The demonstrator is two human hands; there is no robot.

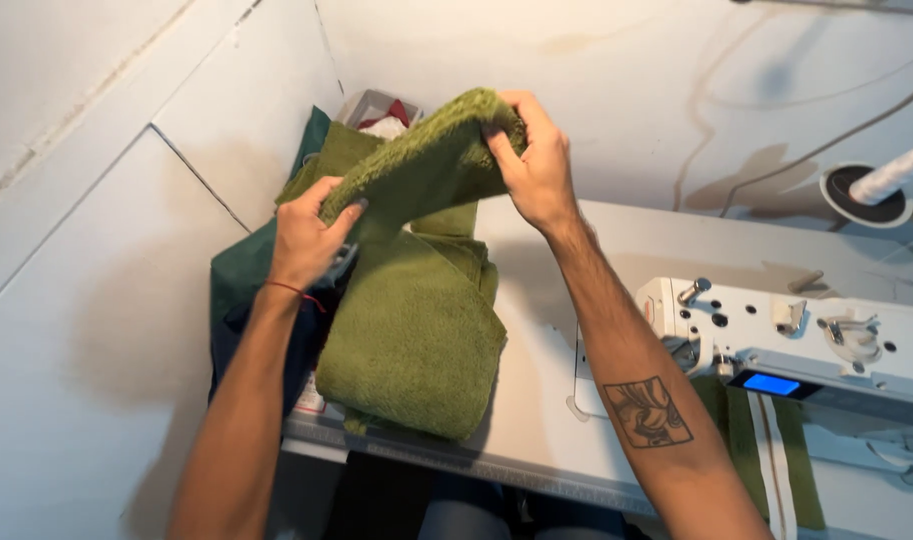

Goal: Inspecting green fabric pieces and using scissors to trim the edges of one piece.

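Both hands hold one olive-green terry towel piece (422, 165) lifted above a table. My left hand (307, 240) grips its lower left end; a red thread circles that wrist. My right hand (537, 170) pinches its upper right end, fingers curled over the edge. Below the lifted piece lies a stack of folded green towel pieces (412, 345), reaching the table's near edge. The lifted piece sags toward the stack and may touch its top.
A white sewing machine (807, 345) with a blue-lit display stands at the right on the white table (537, 400), green fabric with white stripes under it. Dark green and navy cloth (239, 285) hangs left of the stack. A thread spool (892, 178) is at the far right. White walls close in on the left.
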